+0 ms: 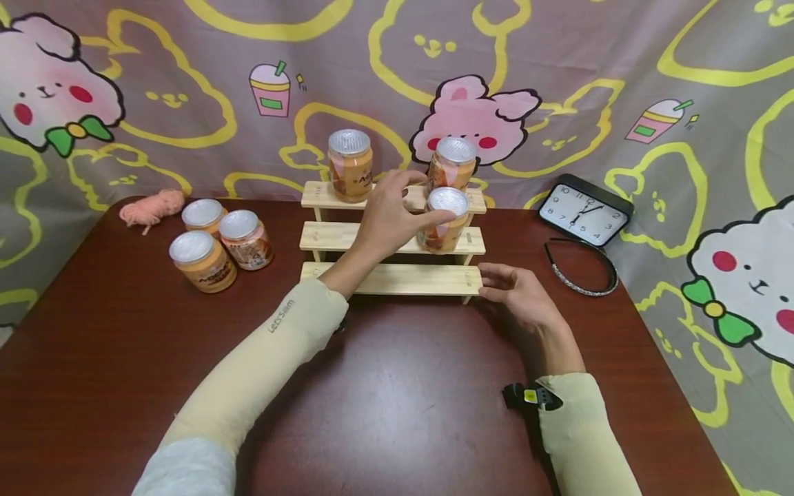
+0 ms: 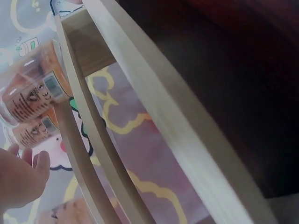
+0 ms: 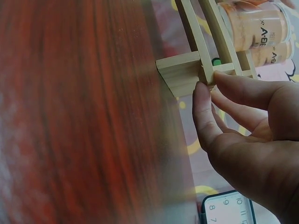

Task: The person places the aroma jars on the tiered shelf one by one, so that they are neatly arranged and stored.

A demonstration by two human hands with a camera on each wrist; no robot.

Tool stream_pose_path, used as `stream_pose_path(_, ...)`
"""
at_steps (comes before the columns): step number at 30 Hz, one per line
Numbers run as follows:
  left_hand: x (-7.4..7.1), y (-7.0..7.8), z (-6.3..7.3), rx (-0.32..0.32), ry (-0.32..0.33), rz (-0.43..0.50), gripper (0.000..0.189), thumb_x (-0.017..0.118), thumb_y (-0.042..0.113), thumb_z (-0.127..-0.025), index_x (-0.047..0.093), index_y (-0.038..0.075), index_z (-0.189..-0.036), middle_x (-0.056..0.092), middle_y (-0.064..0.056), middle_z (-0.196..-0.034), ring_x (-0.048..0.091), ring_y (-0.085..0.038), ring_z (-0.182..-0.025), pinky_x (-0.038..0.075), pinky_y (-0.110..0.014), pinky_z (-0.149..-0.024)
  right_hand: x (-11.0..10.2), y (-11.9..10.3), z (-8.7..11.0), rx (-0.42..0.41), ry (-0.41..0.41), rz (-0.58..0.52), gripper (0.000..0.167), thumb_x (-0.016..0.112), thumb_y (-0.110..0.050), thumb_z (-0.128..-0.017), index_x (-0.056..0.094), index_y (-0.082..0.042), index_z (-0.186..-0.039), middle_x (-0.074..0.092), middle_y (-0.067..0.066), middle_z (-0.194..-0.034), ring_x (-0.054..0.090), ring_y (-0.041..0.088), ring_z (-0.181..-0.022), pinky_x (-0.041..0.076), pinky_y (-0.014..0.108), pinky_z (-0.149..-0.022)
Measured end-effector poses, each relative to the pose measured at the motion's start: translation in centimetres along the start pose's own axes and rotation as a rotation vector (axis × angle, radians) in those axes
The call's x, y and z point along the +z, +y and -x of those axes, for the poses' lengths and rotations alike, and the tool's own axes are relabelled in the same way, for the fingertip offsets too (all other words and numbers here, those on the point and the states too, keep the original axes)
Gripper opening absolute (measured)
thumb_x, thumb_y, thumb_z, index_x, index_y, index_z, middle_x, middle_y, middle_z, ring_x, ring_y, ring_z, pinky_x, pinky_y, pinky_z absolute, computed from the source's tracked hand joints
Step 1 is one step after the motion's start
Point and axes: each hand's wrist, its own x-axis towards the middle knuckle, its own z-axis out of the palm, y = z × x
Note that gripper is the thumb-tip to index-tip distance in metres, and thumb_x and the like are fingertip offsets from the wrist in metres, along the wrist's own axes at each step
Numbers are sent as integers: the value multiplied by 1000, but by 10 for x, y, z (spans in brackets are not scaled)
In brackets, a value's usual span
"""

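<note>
A three-step wooden display stand [image 1: 397,279] stands against the back cloth. On its top step are two clear jars with silver lids, one at the left [image 1: 350,169] and one at the right [image 1: 451,165]. Another such jar [image 1: 443,231] stands on the middle step at the right. My left hand [image 1: 393,213] is just left of that jar, fingers spread and thumb reaching toward its lid; the left wrist view shows the hand [image 2: 21,179] apart from the jars. With thumb and fingers, my right hand [image 1: 521,296] pinches the right end of the bottom step [image 3: 201,70].
Several objects share the dark wooden table [image 1: 397,413]. Three more jars [image 1: 214,265] stand together at the left, beside a pink yarn bundle [image 1: 151,208]. At the right are a black-framed clock [image 1: 583,212] and a headband [image 1: 589,289]. Patterned cloth [image 1: 397,69] hangs behind.
</note>
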Motion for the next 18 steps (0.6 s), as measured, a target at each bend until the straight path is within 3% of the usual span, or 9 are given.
stream_pose_path(4, -9, -7, 5, -7, -6, 32, 72, 92, 42, -74, 64, 6, -130, 63, -7, -129, 56, -22, -119, 43, -32, -101, 0, -1, 0, 9, 0, -4, 52, 66, 3, -95, 50, 6, -144, 59, 26, -130, 61, 10, -104, 53, 20, -82)
stream_pose_path(18, -39, -30, 22, -65, 9, 97, 70, 92, 30, -76, 62, 2, -133, 61, -11, -133, 58, -28, -120, 48, -31, -100, 2, -1, 0, 0, -1, -26, 53, 65, 6, -94, 49, 8, -144, 58, 27, -131, 61, 10, -105, 54, 21, -82)
